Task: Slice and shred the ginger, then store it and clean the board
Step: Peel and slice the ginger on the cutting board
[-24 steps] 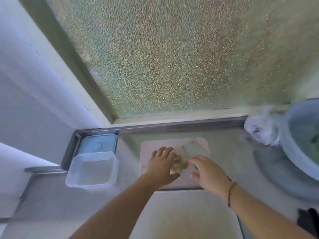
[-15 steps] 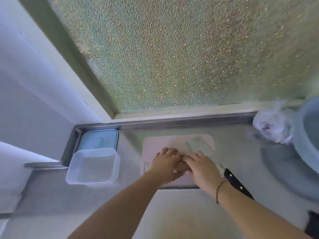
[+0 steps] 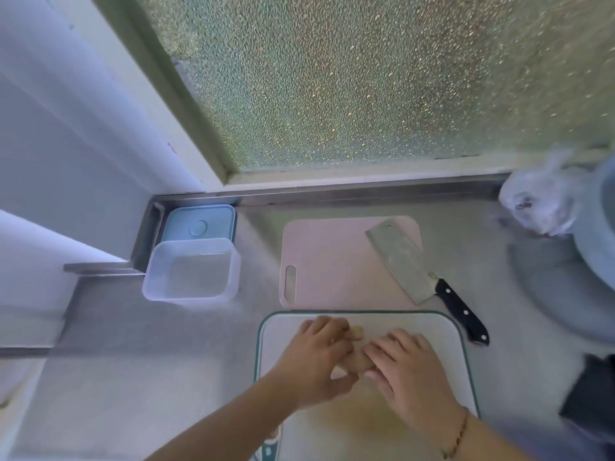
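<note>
A knobbly piece of ginger (image 3: 357, 357) lies on the near white cutting board (image 3: 442, 341) with a green rim. My left hand (image 3: 316, 357) and my right hand (image 3: 404, 367) both hold it, fingers curled around it from either side. Behind it a pink cutting board (image 3: 332, 261) lies bare, with a cleaver (image 3: 404, 261) resting across its right edge, black handle (image 3: 462, 314) pointing toward me. A clear plastic container (image 3: 191, 269) stands to the left, its blue lid (image 3: 199, 222) behind it.
The steel counter (image 3: 166, 344) runs under a frosted window (image 3: 366, 78). A crumpled plastic bag (image 3: 539, 201) and a pale blue basin (image 3: 595, 227) sit at the far right. A dark object (image 3: 589, 394) lies at the right edge.
Both hands carried the ginger off the pink board toward me onto the white board. The cleaver now lies uncovered on the pink board.
</note>
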Tool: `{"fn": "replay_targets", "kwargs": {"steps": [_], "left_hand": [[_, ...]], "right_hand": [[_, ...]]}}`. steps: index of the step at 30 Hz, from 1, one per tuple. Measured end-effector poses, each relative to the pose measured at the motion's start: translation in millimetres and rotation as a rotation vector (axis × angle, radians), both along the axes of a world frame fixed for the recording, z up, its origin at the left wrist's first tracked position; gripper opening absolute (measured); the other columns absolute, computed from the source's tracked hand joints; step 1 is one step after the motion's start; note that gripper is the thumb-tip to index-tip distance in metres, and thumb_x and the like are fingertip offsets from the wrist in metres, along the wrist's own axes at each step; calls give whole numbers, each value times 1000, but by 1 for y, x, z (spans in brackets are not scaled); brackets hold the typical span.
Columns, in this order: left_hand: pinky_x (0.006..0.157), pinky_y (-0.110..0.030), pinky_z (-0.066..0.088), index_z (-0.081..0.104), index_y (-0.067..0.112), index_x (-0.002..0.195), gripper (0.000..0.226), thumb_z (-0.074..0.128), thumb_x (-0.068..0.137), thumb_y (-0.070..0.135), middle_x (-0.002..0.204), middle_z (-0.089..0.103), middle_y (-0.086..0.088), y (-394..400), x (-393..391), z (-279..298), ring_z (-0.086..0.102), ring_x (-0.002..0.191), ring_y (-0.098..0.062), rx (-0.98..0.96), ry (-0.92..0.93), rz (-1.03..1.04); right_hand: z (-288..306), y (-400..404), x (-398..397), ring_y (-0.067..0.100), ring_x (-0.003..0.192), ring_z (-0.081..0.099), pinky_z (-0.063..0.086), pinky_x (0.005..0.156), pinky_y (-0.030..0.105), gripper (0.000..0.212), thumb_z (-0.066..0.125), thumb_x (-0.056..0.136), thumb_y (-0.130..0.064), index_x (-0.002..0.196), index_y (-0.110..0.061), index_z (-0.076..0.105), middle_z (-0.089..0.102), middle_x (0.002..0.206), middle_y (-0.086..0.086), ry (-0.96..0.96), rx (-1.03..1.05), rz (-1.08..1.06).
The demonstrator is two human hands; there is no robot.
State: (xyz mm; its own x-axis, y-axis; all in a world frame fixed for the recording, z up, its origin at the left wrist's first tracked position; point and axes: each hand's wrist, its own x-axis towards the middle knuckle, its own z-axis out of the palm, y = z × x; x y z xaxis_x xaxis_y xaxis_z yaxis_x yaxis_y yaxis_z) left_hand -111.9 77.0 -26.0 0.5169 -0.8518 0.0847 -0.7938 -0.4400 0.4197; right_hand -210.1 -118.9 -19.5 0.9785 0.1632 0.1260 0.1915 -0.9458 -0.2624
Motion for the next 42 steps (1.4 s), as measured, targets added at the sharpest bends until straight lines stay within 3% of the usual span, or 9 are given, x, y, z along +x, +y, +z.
{"fn": "replay_targets", "kwargs": {"steps": [8, 12, 14, 18, 24, 30, 34, 38, 42], "left_hand": [[88, -38, 52, 66, 27, 105, 45, 68, 71, 56, 129, 57, 2, 17, -38, -14, 53, 114, -22, 67, -12, 22], [103, -40, 45, 58, 32, 119, 52, 68, 75, 58, 141, 52, 1, 20, -43, -11, 51, 128, -29, 49, -4, 39], [106, -38, 41, 55, 32, 122, 52, 68, 78, 57, 145, 50, 1, 25, -47, -10, 48, 131, -29, -2, -2, 67], [96, -37, 48, 54, 24, 118, 44, 73, 82, 43, 129, 58, 0, 35, -53, -16, 57, 112, -27, -103, -70, 72], [83, -34, 51, 56, 21, 114, 25, 64, 93, 30, 124, 57, 5, 30, -54, -26, 58, 100, -22, -113, -48, 43], [86, -32, 47, 55, 22, 116, 26, 59, 93, 33, 120, 59, 4, 54, -38, -30, 58, 100, -20, -81, 17, 50], [93, -30, 49, 56, 25, 118, 30, 58, 92, 41, 119, 61, 6, 82, -22, -27, 56, 107, -14, -26, 64, 74], [94, -30, 51, 58, 28, 117, 34, 65, 87, 45, 121, 60, 11, 84, -20, -16, 56, 110, -10, 13, 101, 67], [92, -26, 50, 63, 29, 111, 34, 68, 87, 52, 121, 61, 14, 77, -26, -5, 56, 110, -9, -22, 133, 146]], "right_hand": [[-17, 21, -28, 23, 91, 51, 35, 73, 37, 30, 54, 78, -40, 99, -23, 68, 63, 98, -8, 15, -11, -30], [-12, 17, -31, 23, 96, 53, 36, 77, 37, 36, 54, 76, -48, 101, -25, 67, 62, 104, -7, 94, -25, -15], [-4, 11, -29, 19, 96, 56, 44, 76, 35, 36, 56, 81, -52, 103, -25, 68, 63, 104, -9, 113, 62, -86], [8, 6, -4, 11, 89, 61, 53, 72, 25, 28, 49, 90, -39, 105, -26, 70, 63, 103, -12, 187, 245, -156], [-1, 17, 35, 12, 103, 57, 46, 93, 28, 30, 57, 94, -27, 122, -21, 64, 55, 114, -6, 472, 366, 33], [-6, 17, 40, 14, 97, 59, 47, 91, 27, 22, 62, 89, -14, 110, -13, 69, 57, 111, -3, 351, 421, 13], [-10, 17, 39, 13, 99, 58, 44, 88, 20, 26, 64, 88, -13, 113, -14, 67, 57, 116, -6, 336, 424, -41], [-11, 14, 37, 12, 99, 58, 47, 90, 24, 30, 68, 85, -15, 115, -16, 65, 55, 115, -7, 314, 444, -11], [-3, 1, 28, -14, 90, 46, 42, 90, 17, 37, 67, 88, -27, 123, -20, 60, 47, 124, -15, 295, 433, -63]]}}
